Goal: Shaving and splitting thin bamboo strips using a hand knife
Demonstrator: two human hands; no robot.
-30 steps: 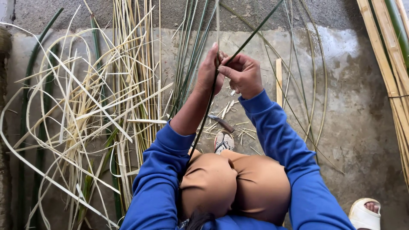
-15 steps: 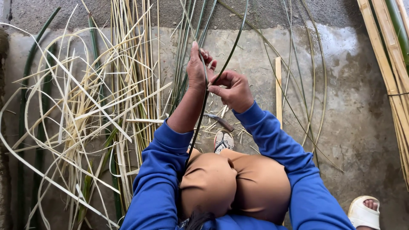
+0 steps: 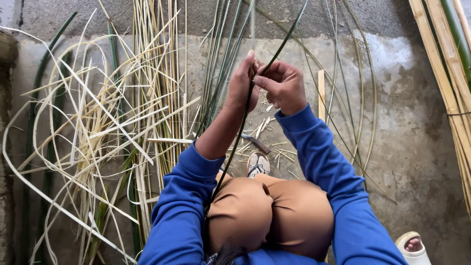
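- Two hands, the left hand (image 3: 243,83) and the right hand (image 3: 282,86), at upper centre
- One dark green strip (image 3: 245,118) between them
- One knife (image 3: 255,143) at centre
- Two feet: shoe (image 3: 258,164) at centre, sandal (image 3: 412,245) at lower right
- Pale strips (image 3: 98,127) at left: too many to count
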